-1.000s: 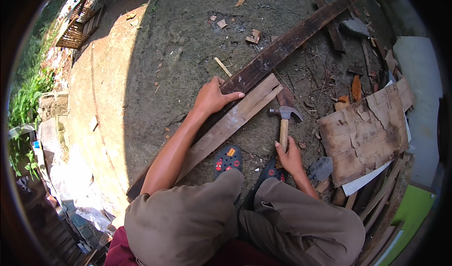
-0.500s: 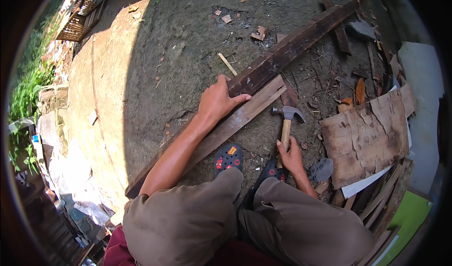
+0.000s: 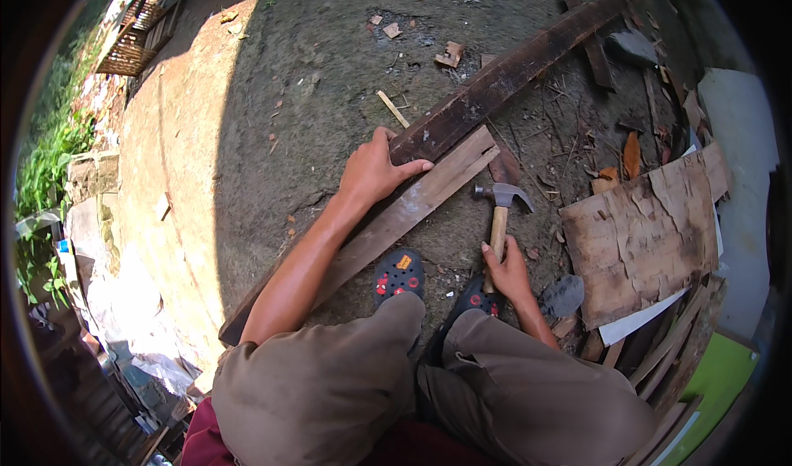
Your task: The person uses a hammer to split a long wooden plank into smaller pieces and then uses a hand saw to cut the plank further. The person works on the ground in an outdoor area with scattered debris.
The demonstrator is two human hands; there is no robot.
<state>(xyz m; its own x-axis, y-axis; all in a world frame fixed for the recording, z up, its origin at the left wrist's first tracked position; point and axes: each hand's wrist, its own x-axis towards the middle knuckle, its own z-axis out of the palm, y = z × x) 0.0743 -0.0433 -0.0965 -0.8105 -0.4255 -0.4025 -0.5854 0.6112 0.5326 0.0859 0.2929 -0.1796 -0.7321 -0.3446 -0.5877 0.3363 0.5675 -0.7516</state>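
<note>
My left hand is wrapped round a long dark wooden beam, thumb on the near side and fingers over the far side. The beam runs slantwise from beside my left knee to the far right. A paler, weathered plank lies along its near side, with a split at its far end. In my right hand is a claw hammer, gripped low on its wooden handle, with the metal head pointing away from me. The hammer hangs over my right clog, apart from the plank.
A peeling wooden board leans over stacked scrap wood at the right. A grey stone lies by my right wrist. At the far right, a short dark board sits under the beam's end, near a rock. Wood chips dot the ground.
The beam has rolled slightly under my left hand, and a broader dark face shows. My left hand has shifted a little left. The right hand and hammer have barely moved.
</note>
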